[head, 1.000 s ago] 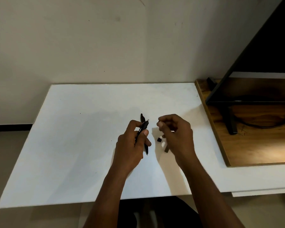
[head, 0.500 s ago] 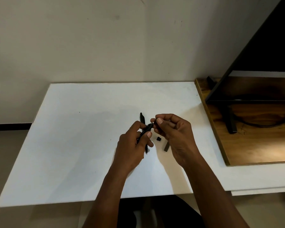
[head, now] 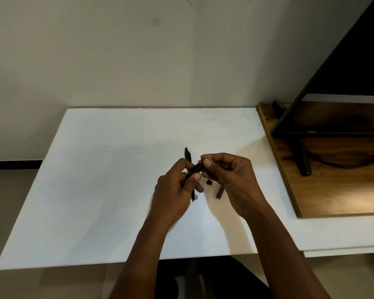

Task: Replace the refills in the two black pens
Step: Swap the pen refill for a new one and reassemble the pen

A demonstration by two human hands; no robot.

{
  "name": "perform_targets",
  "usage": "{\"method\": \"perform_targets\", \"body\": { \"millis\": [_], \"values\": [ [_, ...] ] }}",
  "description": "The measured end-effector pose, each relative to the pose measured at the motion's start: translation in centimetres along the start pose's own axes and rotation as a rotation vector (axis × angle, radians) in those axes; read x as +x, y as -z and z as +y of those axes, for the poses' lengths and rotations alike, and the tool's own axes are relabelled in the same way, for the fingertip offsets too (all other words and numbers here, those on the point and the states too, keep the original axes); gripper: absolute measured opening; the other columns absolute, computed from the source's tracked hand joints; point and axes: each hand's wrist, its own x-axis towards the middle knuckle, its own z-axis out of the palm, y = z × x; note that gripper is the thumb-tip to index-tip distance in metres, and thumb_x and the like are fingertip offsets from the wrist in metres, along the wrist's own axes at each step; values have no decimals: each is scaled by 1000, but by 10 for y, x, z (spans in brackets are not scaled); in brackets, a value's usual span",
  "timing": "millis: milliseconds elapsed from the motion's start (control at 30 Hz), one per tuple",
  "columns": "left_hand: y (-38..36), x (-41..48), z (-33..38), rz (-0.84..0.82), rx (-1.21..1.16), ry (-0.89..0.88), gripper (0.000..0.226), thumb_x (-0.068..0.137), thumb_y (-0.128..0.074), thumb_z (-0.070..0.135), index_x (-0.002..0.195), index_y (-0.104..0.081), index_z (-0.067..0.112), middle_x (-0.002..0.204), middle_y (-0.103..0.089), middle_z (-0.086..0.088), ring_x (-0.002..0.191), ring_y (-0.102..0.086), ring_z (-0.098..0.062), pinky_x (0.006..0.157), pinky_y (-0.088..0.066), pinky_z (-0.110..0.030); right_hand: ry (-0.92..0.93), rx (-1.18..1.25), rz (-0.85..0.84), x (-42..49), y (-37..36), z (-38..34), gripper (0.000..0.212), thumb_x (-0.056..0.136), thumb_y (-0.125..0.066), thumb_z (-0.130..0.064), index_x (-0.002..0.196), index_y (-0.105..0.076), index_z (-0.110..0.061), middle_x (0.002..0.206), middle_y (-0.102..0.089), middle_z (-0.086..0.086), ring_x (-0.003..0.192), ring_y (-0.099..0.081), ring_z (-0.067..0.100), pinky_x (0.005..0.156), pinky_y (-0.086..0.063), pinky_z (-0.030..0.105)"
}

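My left hand (head: 177, 190) grips a black pen (head: 195, 169) by its barrel, tilted up to the right above the white table (head: 95, 201). My right hand (head: 231, 178) pinches the pen's upper end between thumb and fingers. A second black pen (head: 187, 155) lies on the table behind my left hand, mostly hidden by it. A small black pen part (head: 209, 182) and a short dark tube-like piece (head: 220, 192) lie on the table between my hands.
A wooden board (head: 332, 190) lies at the table's right, bearing a black stand (head: 304, 162) and a cable (head: 343, 162). A dark slanted panel (head: 343, 61) rises above it. A pale wall stands behind the table.
My right hand has moved left from beside the pen and now pinches its upper end. My left hand has kept its hold on the barrel.
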Motion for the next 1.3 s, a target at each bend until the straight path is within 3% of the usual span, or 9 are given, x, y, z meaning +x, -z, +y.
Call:
{"method": "perform_targets", "body": {
  "millis": [333,400,500,567,667,1000,1100,1200,1300],
  "values": [
    [-1,2,5,62,17,-37,13,100,-57,29,109,-60,20,74,-77,7,44,-58,-1,54,-47,-26,-10,-31,2,-1,2,-7,28,89,-74,-17,117,-74,-20,95,-80,6,88,-76,19,71,-57,23],
    [-2,3,3,82,15,-28,15,101,-56,28,113,-59,21,72,-77,8,43,-55,-1,55,-50,-31,33,-233,137,1,5,-5,31,88,-76,-21,118,-70,-24,86,-80,2,81,-76,13,67,-55,19],
    [0,3,0,78,-13,-21,26,102,-53,27,127,-54,32,70,-75,10,46,-56,-1,52,-49,-25,111,-739,217,3,10,0,13,87,-75,-22,100,-77,-23,80,-77,-7,74,-70,4,68,-47,16],
    [3,3,0,58,-43,-16,41,103,-51,26,137,-44,48,71,-75,9,52,-58,-5,51,-50,-20,106,-872,177,3,10,1,7,87,-75,-23,93,-79,-22,83,-76,-9,70,-63,-1,64,-43,13],
    [5,4,0,34,-92,-4,49,104,-49,26,138,-38,61,71,-74,4,52,-58,-21,47,-54,-30,96,-923,158,3,8,1,7,87,-75,-24,93,-79,-22,84,-76,-9,64,-59,-5,59,-38,5],
    [1,3,5,19,-171,40,33,104,-48,23,127,-53,46,65,-70,-1,41,-54,-13,49,-49,-21,133,-882,153,2,1,0,10,91,-71,-23,96,-79,-20,88,-76,-9,71,-64,-1,61,-41,3],
    [2,2,9,-30,-285,94,34,105,-47,25,127,-52,50,71,-74,-5,47,-63,-18,43,-45,-17,91,-578,124,-1,-2,-3,11,92,-70,-28,95,-79,-22,84,-78,-6,74,-69,3,59,-49,10],
    [3,2,13,-141,-396,154,40,102,-50,34,136,-42,53,77,-77,-11,52,-69,-20,39,-44,-20,-44,-284,-31,-4,-9,-9,22,95,-64,-40,102,-78,-25,96,-78,-2,91,-72,15,72,-54,28],
    [2,2,14,-235,-479,205,62,91,-58,43,146,-29,50,83,-78,-14,52,-69,-21,38,-44,-21,-95,-152,-119,-5,-12,-9,28,98,-59,-39,102,-78,-19,97,-77,4,82,-66,27,74,-52,32]
  ]
}}
